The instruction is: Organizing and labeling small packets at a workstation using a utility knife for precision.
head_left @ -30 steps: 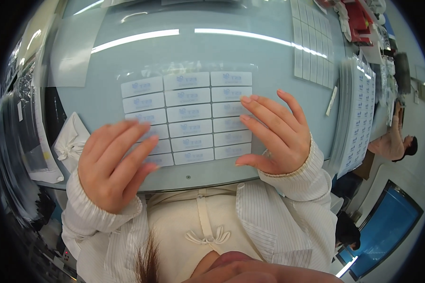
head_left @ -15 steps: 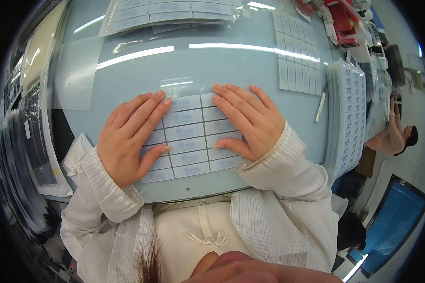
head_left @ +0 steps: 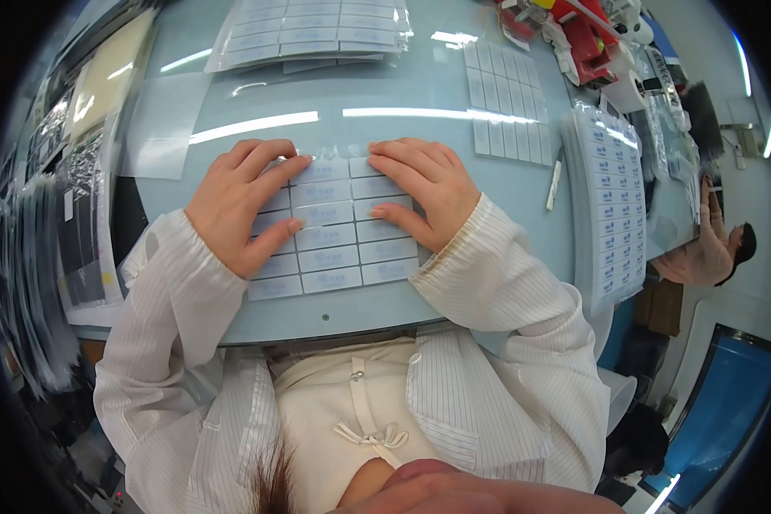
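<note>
A sheet of pale rectangular labels (head_left: 332,257) with faint blue print lies flat on the light blue-grey worktop, close to its front edge. My left hand (head_left: 244,206) rests over its left side. Its fingers are bent, the index fingertip is near the sheet's far edge, and the thumb lies apart on the labels. Over the right side is my right hand (head_left: 433,188), with fingers side by side near the far edge and the thumb apart, lower on the sheet. Neither hand grips anything that I can see. Both palms hide parts of the outer label columns.
More label sheets lie in a stack (head_left: 313,30) at the back and as a single sheet (head_left: 507,103) at the back right. A thick label stack (head_left: 606,206) stands right, beside a white pen-like stick (head_left: 554,182). Left are a translucent sheet (head_left: 164,124) and plastic-wrapped material (head_left: 90,214).
The whole view has shifted slightly. My fingers are more bent than before, and my right fingers sit closer together. The label sheet lies in nearly the same place on the worktop.
</note>
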{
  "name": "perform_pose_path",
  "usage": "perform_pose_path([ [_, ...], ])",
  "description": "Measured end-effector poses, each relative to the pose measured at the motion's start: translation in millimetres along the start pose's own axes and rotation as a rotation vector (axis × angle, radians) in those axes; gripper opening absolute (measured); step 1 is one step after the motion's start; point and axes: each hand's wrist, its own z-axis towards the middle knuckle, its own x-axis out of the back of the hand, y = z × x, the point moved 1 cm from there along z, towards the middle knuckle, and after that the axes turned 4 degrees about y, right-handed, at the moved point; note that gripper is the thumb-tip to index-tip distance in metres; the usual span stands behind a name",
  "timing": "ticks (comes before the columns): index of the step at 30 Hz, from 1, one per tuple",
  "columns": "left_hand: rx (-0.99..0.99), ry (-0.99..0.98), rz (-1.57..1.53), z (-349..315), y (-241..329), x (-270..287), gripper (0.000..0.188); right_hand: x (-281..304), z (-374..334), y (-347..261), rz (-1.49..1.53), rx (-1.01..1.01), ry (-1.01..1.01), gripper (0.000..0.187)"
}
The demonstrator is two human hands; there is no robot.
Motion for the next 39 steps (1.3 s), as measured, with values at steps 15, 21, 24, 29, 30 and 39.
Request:
perform_pose_path([
  [15,-0.05,0.47,0.484,109.2,-73.3,1.2,0.043,-0.8,-1.5,0.4,0.097,-0.092,0.059,0.059],
  [21,-0.105,0.348,0.611,114.5,-75.6,5.7,0.034,-1.0,-2.0,3.1,0.268,-0.151,0.14,0.054],
  [24,-0.069,0.217,0.574,114.9,-72.6,18.2,0.034,-0.7,-1.3,5.4,0.358,-0.161,0.244,0.048],
  [29,-0.02,0.437,0.313,119.8,-77.5,23.5,0.047,-1.2,-1.2,7.0,0.404,-0.219,0.274,0.038],
  [30,-0.033,0.441,0.306,121.1,-79.7,22.1,0.047,-1.5,-1.4,7.0,0.389,-0.213,0.274,0.035],
  [39,0.043,0.117,0.127,134.2,-91.5,42.8,0.033,-7.2,-1.7,11.2,0.399,-0.212,0.314,0.027],
])
